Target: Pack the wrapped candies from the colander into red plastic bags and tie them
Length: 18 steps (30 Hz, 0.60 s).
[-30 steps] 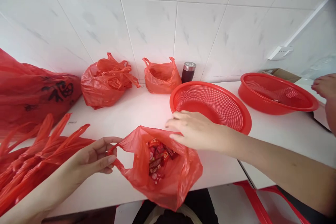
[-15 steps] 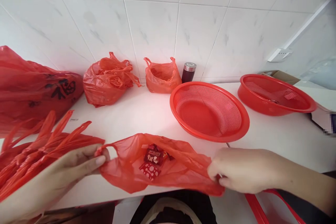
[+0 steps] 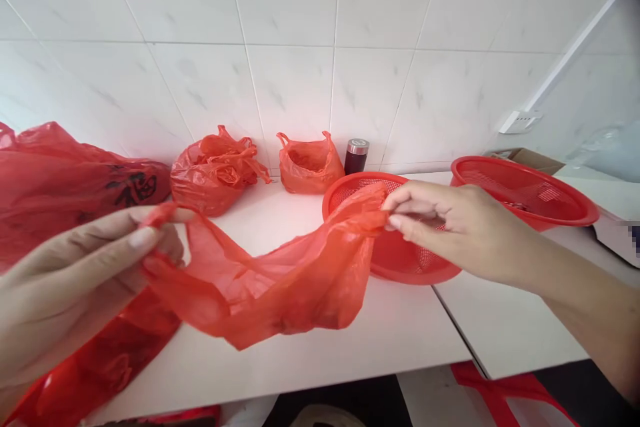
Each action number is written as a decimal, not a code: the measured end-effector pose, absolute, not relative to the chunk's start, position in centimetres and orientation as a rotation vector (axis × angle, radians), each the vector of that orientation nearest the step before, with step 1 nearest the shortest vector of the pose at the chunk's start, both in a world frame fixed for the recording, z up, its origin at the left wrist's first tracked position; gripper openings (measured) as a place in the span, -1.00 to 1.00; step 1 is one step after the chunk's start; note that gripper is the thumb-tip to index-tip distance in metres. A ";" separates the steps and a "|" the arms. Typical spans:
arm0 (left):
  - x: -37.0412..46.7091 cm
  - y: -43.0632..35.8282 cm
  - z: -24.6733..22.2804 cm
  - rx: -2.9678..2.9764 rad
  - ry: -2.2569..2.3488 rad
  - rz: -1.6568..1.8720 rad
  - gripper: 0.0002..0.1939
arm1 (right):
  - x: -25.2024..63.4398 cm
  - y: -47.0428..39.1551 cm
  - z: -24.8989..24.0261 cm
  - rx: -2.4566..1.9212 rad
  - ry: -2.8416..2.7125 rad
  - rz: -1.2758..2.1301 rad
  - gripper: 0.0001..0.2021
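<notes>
A thin red plastic bag (image 3: pixel 280 287) hangs stretched between my two hands, lifted above the white table. My left hand (image 3: pixel 105 260) pinches one handle loop of it between thumb and fingers. At the other end, my right hand (image 3: pixel 445 227) is closed on the bag's opposite handle, in front of the nearer basket. Dark shapes show faintly through the bag's bottom; its contents are otherwise hidden. Behind it stands a red perforated plastic basket (image 3: pixel 420 267), partly covered by the bag and my right hand. Under my left forearm lie more red bags (image 3: pixel 110 360).
Against the tiled wall stand a large red bag with black lettering (image 3: pixel 65 180), a bulging knotted bag (image 3: pixel 215 177), a small open bag (image 3: pixel 307 167) and a dark flask (image 3: pixel 356 157). A second red basket (image 3: pixel 525 193) sits at right. The white table (image 3: pixel 400 327) has a seam there.
Both hands have raised the bag off the table. Its opening has turned, so the small red packets seen inside before are now hidden. My right hand has moved up and slightly left.
</notes>
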<state>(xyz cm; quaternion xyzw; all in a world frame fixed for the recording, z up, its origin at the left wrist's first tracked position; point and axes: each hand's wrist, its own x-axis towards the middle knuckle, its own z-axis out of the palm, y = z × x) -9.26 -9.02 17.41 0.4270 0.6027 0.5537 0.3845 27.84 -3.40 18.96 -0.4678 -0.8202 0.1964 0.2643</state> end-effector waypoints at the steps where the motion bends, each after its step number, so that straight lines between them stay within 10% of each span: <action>1: -9.0 -9.0 17.5 1.058 1.533 1.425 -0.54 | 27.8 -3.5 19.1 -1.244 -2.211 0.568 -0.85; 12: -4.6 -6.2 18.5 1.403 1.161 1.414 -0.70 | 24.0 -1.3 18.0 -0.908 -1.820 1.008 -0.87; 18: -2.4 -3.9 18.8 1.636 0.970 0.850 -0.37 | 19.9 -0.6 20.9 -0.639 -1.911 0.928 -0.90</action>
